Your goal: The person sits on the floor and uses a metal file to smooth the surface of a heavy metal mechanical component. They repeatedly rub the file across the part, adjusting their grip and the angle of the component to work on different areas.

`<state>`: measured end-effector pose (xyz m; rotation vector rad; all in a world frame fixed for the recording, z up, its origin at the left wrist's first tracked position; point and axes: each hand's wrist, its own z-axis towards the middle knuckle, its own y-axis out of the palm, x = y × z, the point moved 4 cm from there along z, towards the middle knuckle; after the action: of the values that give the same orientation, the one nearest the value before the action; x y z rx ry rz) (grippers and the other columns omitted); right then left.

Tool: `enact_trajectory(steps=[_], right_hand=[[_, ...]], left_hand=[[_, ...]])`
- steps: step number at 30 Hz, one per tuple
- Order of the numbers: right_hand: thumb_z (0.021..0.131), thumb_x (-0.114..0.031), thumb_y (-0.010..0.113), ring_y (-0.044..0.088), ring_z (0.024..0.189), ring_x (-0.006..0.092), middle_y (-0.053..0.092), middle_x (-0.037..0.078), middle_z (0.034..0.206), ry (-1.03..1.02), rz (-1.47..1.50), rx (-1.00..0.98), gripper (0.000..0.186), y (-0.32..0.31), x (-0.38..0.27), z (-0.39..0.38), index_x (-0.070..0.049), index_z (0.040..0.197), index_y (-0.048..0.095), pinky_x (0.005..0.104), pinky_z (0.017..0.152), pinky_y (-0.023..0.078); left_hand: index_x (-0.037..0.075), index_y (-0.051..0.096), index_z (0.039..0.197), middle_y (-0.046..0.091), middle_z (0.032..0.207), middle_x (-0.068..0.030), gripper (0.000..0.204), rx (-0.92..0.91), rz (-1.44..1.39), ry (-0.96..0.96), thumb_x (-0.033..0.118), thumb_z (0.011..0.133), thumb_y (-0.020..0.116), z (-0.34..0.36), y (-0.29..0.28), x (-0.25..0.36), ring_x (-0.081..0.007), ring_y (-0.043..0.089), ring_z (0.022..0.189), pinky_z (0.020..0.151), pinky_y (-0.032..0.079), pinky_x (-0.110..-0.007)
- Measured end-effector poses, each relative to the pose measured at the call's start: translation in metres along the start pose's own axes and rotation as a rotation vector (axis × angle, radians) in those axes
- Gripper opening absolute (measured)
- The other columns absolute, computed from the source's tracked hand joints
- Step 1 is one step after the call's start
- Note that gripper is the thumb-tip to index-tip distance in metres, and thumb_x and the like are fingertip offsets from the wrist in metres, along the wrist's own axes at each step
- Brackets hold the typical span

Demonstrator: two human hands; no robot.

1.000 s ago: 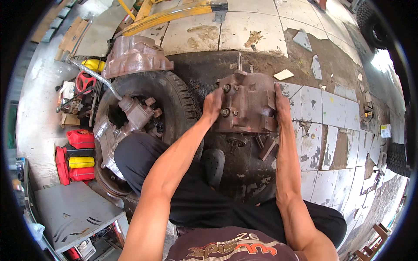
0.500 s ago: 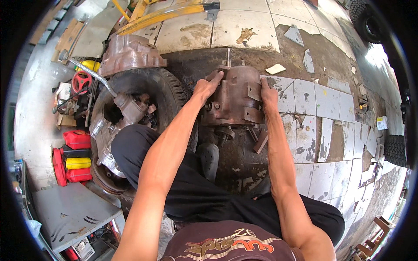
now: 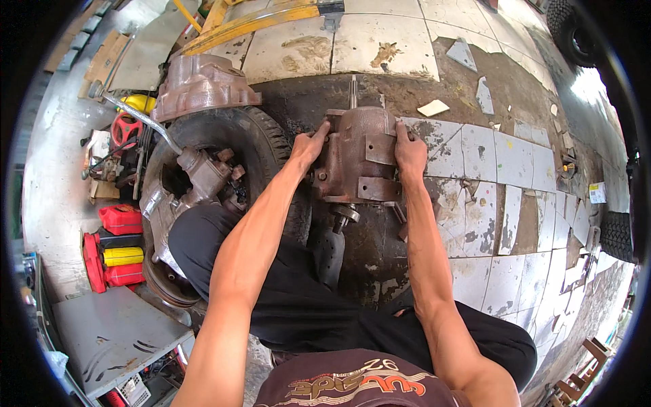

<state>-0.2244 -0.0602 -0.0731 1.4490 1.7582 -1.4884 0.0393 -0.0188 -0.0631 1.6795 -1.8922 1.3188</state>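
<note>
A rusty brown gearbox housing [image 3: 354, 159] rests on the dark floor in front of me, its steel shaft pointing away and a flanged stub toward me. My left hand [image 3: 308, 145] grips its left side, fingers at the upper edge. My right hand [image 3: 411, 154] holds the right side, beside two bracket plates. To the left lies a tyre [image 3: 262, 136] with a metal assembly [image 3: 196, 178] in it, carrying a long bent lever. A cast bell housing [image 3: 200, 88] sits at the tyre's far edge. My foot in a grey shoe is just below the gearbox.
Yellow steel frame [image 3: 251, 30] at the back. Red cases [image 3: 121, 218], a red-handled tool [image 3: 126, 125] and a grey metal cabinet [image 3: 108, 322] are on the left. Broken tiles [image 3: 515, 156] cover the right floor; tyres [image 3: 614, 237] stand at the far right. My crossed legs fill the foreground.
The housing in my hands has rolled, bringing the bracket plates round on top, and shifted slightly left. Both hands moved with it, still gripping its sides.
</note>
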Motion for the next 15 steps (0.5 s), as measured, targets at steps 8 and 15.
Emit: enact_trajectory(steps=[8, 15], right_hand=[[0.085, -0.056, 0.064, 0.069, 0.099, 0.0437, 0.072, 0.029, 0.098, 0.004, 0.017, 0.048, 0.065, -0.004, -0.002, 0.003, 0.007, 0.101, 0.073, 0.0451, 0.09, 0.05], [0.083, -0.054, 0.065, 0.069, 0.099, 0.044, 0.071, 0.031, 0.098, -0.127, -0.136, -0.078, 0.065, 0.002, -0.029, 0.011, 0.007, 0.101, 0.073, 0.046, 0.089, 0.051]], left_hand=[[-0.009, 0.067, 0.122, 0.068, 0.122, -0.0251, 0.075, 0.075, -0.095, -0.042, 0.058, 0.089, 0.063, -0.004, 0.009, -0.003, -0.0313, 0.063, 0.118, 0.1, 0.045, -0.039], [-0.006, 0.067, 0.123, 0.066, 0.126, -0.0261, 0.072, 0.144, -0.241, -0.09, 0.058, 0.091, 0.059, 0.003, 0.02, -0.059, -0.0316, 0.061, 0.121, 0.101, 0.045, -0.038]])
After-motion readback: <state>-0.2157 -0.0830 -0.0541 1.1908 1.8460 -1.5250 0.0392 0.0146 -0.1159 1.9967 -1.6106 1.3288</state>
